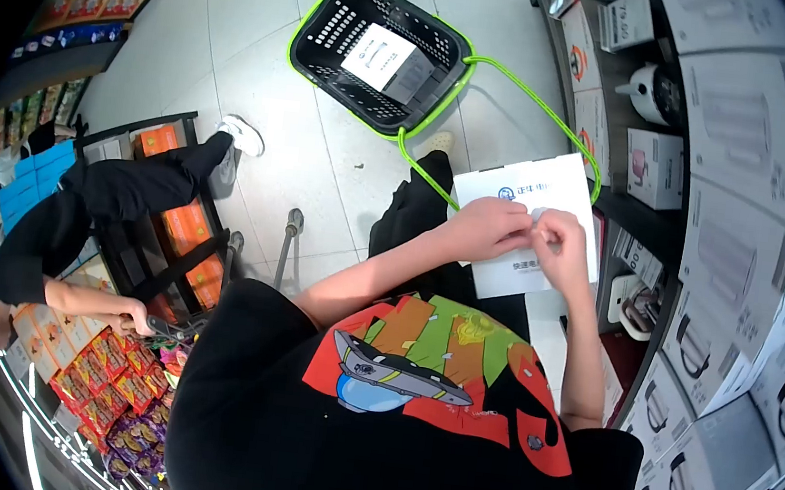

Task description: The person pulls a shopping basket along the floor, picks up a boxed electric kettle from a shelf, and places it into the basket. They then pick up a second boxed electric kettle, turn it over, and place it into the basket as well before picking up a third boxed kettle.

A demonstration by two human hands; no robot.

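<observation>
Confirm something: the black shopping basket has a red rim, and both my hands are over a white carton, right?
Not red: the head view shows the black shopping basket has a green rim. Your left hand and right hand are indeed over a white carton.

We look forward and steeply down from the wearer's head.
Our wide, round-edged view shows the black T-shirt with a colourful print point(424, 401) nearest, the white cardboard box with blue print point(516, 270) beyond it, the pale grey tiled floor point(327, 142) farther below, and stacked printed cartons point(739, 224) curving along the right edge.
</observation>
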